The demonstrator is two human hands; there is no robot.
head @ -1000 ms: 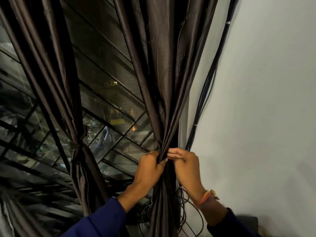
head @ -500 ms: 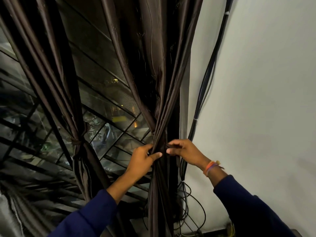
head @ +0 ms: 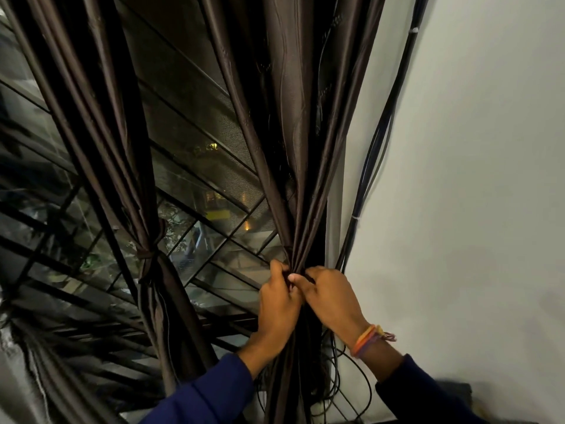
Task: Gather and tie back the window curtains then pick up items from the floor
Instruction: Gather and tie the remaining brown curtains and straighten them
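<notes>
This looks like a room in a home, at night. Long dark brown curtains (head: 293, 123) hang before a window (head: 195, 166) with a metal grille (head: 55, 270) across the left of the frame. A plain white wall (head: 474, 179) fills the right side, with a bundle of black cables (head: 382, 142) running down its edge.

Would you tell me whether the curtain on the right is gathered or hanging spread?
Gathered. The right curtain narrows to a tight bunch where the left hand and right hand grip it; whether it is tied cannot be told.
</notes>
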